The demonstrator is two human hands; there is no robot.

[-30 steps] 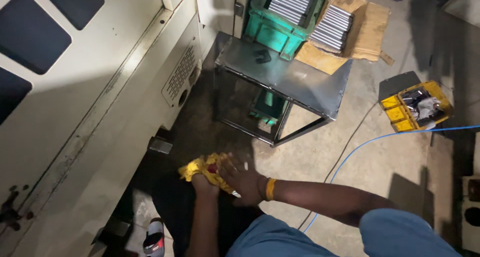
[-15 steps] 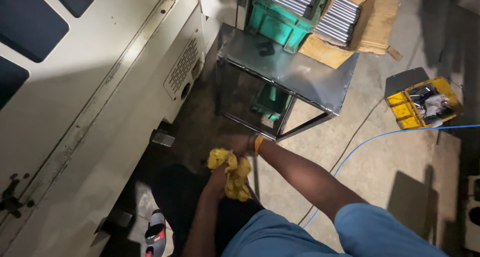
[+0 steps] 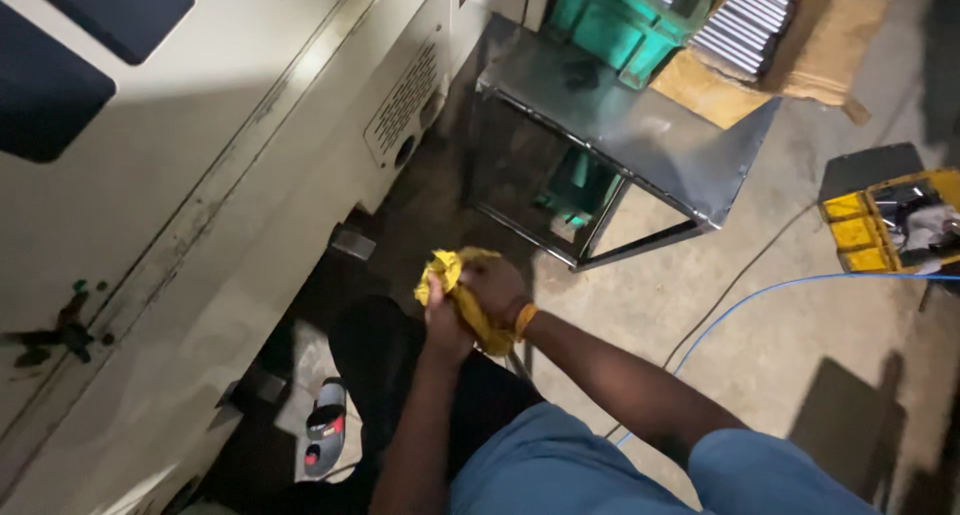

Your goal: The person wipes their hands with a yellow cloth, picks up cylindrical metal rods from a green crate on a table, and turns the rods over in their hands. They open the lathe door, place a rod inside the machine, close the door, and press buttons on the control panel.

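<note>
machine housing (image 3: 200, 175): large off-white cabinet, fills the left of the view; dark blue panels at top, a vent grille low on its right end.
sandal (image 3: 325, 423): striped, on the floor at the foot of the machine housing, below and left of the hands.
left hand (image 3: 447, 320): just right of the machine housing's lower edge, over the dark trouser leg; fingers curled shut around the lower part of the yellow cloth.
yellow cloth (image 3: 448, 272): crumpled, held between both hands, right of the machine housing and in front of the metal stand; a fold sticks out at upper left, another bit shows under the right wrist.
right hand (image 3: 497, 285): touching the left hand, closed down over the top of the cloth; orange band on the wrist.
metal stand (image 3: 640, 135): grey sheet-metal top on an open frame, right of the machine housing's vent end, just beyond the hands.
green crate (image 3: 610, 35): behind the stand, holds stacked metal strips.
blue hose (image 3: 800, 285): runs across the concrete floor, well right of the machine housing.
yellow tray (image 3: 860, 230): far right edge, compartments with dark parts.
</note>
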